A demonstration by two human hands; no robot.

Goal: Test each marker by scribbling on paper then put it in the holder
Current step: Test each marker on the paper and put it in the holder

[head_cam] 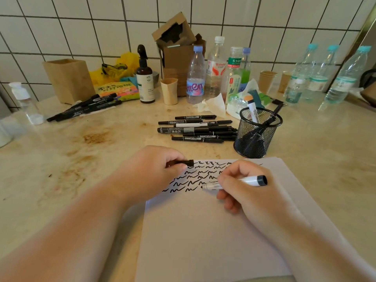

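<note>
White-barrelled and dark-capped at its rear end, the marker [234, 183] is lying almost level across the centre-right of the frame, its long axis running left to right, tip pointing left and touching the paper [203, 231] just at the end of the lowest row of scribbles [195, 176]. The right hand [244, 190] is wrapping it in a closed writing grip, fingers curled round the barrel. Left of it, above the sheet's upper-left corner, the left hand [154, 171] is pinching the black cap [186, 162], open end facing right toward the marker tip. Capping looks like the coming move: the two pieces are near, roughly in line. Beyond the right hand, toward the upper right, the mesh holder [258, 133] is standing on the counter [81, 159], nearer that hand. More markers [195, 129] are lying left of it.
</note>
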